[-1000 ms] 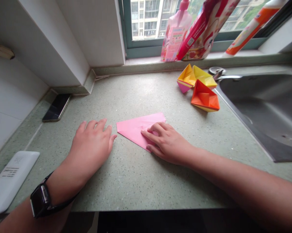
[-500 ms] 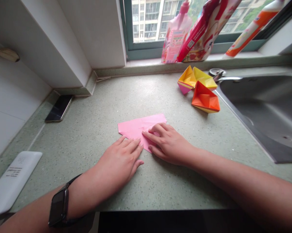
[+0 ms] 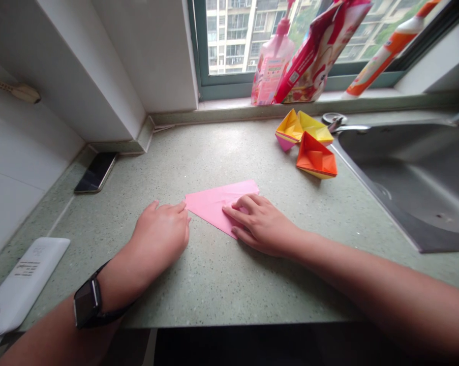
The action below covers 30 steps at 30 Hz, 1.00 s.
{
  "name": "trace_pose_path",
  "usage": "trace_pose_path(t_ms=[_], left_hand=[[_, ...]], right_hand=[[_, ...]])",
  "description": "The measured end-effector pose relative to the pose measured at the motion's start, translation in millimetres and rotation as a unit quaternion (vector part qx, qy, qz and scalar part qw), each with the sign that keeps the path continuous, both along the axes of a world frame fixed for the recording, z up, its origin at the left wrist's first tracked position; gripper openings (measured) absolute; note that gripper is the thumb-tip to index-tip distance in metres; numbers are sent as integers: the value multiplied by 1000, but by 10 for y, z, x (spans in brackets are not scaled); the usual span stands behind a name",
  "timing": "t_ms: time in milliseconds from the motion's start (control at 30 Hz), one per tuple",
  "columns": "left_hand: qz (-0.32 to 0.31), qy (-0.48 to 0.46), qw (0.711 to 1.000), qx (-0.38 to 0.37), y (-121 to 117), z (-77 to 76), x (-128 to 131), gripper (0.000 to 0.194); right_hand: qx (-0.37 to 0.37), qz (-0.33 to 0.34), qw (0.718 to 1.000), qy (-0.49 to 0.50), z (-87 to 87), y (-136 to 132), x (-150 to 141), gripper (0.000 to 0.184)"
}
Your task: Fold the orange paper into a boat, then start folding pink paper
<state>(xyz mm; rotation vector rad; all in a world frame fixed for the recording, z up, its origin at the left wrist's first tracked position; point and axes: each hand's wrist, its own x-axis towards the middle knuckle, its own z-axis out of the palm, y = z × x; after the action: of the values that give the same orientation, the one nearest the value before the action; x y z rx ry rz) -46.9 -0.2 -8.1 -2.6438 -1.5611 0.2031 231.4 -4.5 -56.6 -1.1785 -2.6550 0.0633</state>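
A folded pink paper [image 3: 214, 203] lies flat on the green speckled counter [image 3: 221, 284]. My right hand [image 3: 263, 223] rests on the paper's right part with its fingers stretched out flat, pressing it down. My left hand [image 3: 162, 236], with a black watch [image 3: 86, 305] on the wrist, sits at the paper's left corner. Its fingers are curled, and the fingertips meet that corner.
Three folded paper boats, orange [image 3: 316, 158], yellow [image 3: 316, 129] and yellow-pink [image 3: 288, 131], sit by the steel sink [image 3: 412, 173] at right. A phone [image 3: 95, 173] lies at the back left and a white device [image 3: 21, 287] at the near left. Bottles and a red packet [image 3: 313, 56] stand on the window sill.
My left hand came in from the left to the paper's lower edge, then drew back to its left corner and curled its fingers. My right hand stayed on the paper.
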Motion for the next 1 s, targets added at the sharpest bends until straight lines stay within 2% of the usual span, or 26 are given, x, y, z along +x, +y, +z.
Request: trace_pose_path(t_ms=[100, 167, 233, 333, 400, 600, 767, 1000], left_hand=[[25, 5, 998, 52, 74, -24, -58, 38], [10, -31, 995, 99, 101, -39, -28, 39], [-71, -102, 987, 104, 95, -58, 58, 40], [-246, -190, 950, 4, 30, -100, 216, 38], [-285, -206, 935, -54, -20, -131, 286, 35], [-253, -195, 943, -95, -63, -155, 316, 33], [-259, -196, 940, -106, -54, -147, 319, 35], [-245, -157, 952, -90, 5, -188, 298, 38]], right_hand=[[-8, 1, 1000, 6, 2, 8, -4, 43], [-8, 1, 1000, 6, -2, 13, -4, 44], [-5, 4, 1000, 4, -9, 17, 0, 44], [-3, 10, 1000, 10, -24, 27, 19, 38], [-5, 14, 1000, 17, -36, 39, 34, 35], [-1, -3, 1000, 3, -75, 81, 2, 37], [20, -34, 999, -13, -89, 114, -75, 34], [33, -12, 999, 0, -119, 201, -22, 34]])
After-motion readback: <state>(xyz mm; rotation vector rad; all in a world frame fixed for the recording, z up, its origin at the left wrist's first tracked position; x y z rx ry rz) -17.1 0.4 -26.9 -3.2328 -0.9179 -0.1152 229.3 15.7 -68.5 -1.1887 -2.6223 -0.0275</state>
